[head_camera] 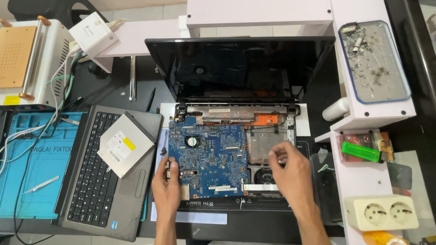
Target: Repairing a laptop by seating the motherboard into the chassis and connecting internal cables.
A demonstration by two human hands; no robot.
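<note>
Lying bare in the opened laptop base [217, 208] below its raised screen [237, 65], the blue motherboard [207, 158] is gripped at its left edge by the left hand [167, 183], while the right hand [291, 172] pinches near its right edge, with the removed keyboard panel [102, 180] well left.

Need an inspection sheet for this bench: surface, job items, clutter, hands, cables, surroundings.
Surface: black desk, blue mat at left.
Job items: opened laptop, blue board exposed.
Clutter: keyboard cover with optical drive on it; parts tray; green lighter.
Hands: left hand on the board's left edge; right hand over its right side; grip unclear.
Cables: white leads across the mat.
Surroundings: white shelf, socket, heating machine.
</note>
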